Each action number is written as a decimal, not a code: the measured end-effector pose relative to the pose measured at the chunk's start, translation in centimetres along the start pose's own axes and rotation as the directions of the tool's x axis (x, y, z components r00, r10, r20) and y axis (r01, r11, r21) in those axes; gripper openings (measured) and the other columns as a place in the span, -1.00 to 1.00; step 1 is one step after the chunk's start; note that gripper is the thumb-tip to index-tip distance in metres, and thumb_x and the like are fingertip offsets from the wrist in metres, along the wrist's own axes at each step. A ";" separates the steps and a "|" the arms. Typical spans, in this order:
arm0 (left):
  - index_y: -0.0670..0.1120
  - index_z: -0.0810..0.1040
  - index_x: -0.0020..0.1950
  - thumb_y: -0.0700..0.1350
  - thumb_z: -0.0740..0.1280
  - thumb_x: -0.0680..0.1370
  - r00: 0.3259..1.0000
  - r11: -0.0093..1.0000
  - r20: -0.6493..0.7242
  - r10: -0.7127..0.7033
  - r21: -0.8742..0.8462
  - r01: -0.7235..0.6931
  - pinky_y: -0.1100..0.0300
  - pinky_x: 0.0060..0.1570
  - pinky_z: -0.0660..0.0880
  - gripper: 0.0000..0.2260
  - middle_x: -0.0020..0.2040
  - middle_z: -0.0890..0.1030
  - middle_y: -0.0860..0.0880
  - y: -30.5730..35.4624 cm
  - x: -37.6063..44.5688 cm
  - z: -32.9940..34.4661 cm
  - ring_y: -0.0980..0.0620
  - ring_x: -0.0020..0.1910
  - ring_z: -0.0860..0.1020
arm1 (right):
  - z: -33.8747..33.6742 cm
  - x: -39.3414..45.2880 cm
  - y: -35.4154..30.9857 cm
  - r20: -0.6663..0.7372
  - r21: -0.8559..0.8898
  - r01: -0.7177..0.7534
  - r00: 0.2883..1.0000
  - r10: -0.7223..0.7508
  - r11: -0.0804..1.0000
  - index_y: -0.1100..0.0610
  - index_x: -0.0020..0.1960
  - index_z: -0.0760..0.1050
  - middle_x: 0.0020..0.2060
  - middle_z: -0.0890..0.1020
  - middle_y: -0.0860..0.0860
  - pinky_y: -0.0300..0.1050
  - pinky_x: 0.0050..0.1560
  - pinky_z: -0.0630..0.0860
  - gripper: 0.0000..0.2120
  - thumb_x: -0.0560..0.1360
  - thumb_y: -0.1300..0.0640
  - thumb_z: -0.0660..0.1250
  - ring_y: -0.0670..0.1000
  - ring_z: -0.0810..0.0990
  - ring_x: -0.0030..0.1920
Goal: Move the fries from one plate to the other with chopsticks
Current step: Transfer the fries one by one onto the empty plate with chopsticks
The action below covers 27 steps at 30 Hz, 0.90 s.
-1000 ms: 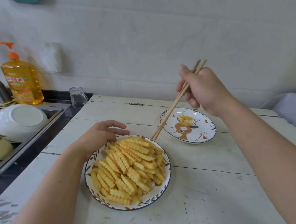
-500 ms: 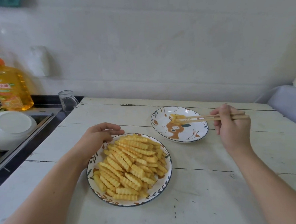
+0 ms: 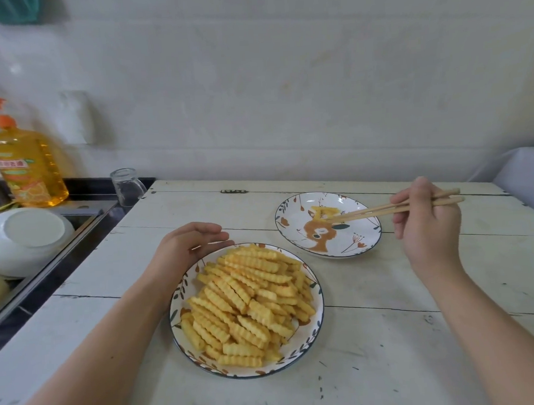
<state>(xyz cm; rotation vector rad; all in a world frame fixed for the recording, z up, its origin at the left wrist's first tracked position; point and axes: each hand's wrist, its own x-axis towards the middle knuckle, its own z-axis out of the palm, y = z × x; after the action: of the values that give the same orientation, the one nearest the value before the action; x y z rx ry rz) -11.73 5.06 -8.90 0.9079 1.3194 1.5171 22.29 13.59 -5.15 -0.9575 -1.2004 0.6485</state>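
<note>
Since a second ago the right hand [image 3: 427, 225] is swinging from the near plate [image 3: 310, 339] to the far plate [image 3: 367, 243] by the table's [image 3: 391, 350] back edge, pinching chopsticks [image 3: 383, 209] beside the few fries [image 3: 325, 213] delivered; the big heap [image 3: 249, 302] is waiting, the left hand [image 3: 187, 250] resting loosely curled at its rim

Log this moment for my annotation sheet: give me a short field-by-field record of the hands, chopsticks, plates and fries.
left hand: rests at the far-left rim of the full plate, fingers relaxed, holding nothing
right hand: grips the chopsticks
chopstick tips: over the far plate, at the fries there
fries on far plate: a few pieces
fries on full plate: a large heap
surface: white plank table
beside table: sink with upturned white bowl, orange soap bottle, glass cup
</note>
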 end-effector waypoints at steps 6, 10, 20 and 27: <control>-0.31 0.65 0.10 -0.30 0.32 0.49 0.999 1.000 0.038 0.011 0.022 -0.012 -0.02 0.31 0.53 -0.76 0.06 0.77 -0.25 -0.3 0.5 -0.3 -0.20 0.14 0.75 | -0.5 -0.7 -3.8 -0.003 0.333 -0.104 0.994 0.111 0.937 0.05 -0.48 0.49 -0.53 0.48 0.00 -0.27 -0.53 0.17 -0.39 0.70 -0.09 0.10 0.02 0.27 -0.63; -0.28 0.67 0.11 -0.35 0.27 0.57 0.999 0.998 0.041 0.001 0.055 -0.003 0.02 0.30 0.52 -0.79 0.08 0.77 -0.24 -0.6 0.7 -0.6 -0.17 0.18 0.73 | -0.2 -1.5 -4.4 0.117 0.321 -0.137 0.988 0.105 0.937 0.09 -0.48 0.48 -0.60 0.36 0.07 -0.24 -0.50 0.09 -0.39 0.69 -0.09 0.11 0.00 0.22 -0.64; -0.26 0.68 0.10 -0.36 0.25 0.61 0.999 0.996 0.028 -0.025 0.085 0.023 0.06 0.22 0.54 -0.78 0.06 0.78 -0.22 -0.8 1.0 -0.7 -0.15 0.18 0.74 | -1.7 0.6 -2.4 -0.101 0.187 -0.070 0.991 0.090 0.980 0.09 -0.35 0.53 -0.42 0.52 0.04 -0.22 -0.54 0.22 -0.54 0.67 -0.02 0.18 -0.04 0.38 -0.52; -0.25 0.67 0.14 -0.35 0.22 0.63 0.999 0.997 0.029 -0.023 0.068 0.021 0.10 0.15 0.57 -0.76 0.07 0.78 -0.20 -0.6 0.3 -0.3 -0.09 0.14 0.74 | -1.8 0.2 -0.1 -0.026 -0.017 0.006 1.000 -0.006 1.000 0.15 -0.22 0.56 -0.44 0.46 0.13 -0.25 -0.52 0.35 -0.61 0.68 -0.01 0.19 -0.09 0.43 -0.50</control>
<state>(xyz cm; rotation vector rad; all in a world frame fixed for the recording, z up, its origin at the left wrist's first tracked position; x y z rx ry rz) -12.05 5.22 -9.52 0.9518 1.3620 1.4440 24.09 13.19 -5.06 -0.9730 -1.1871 0.6204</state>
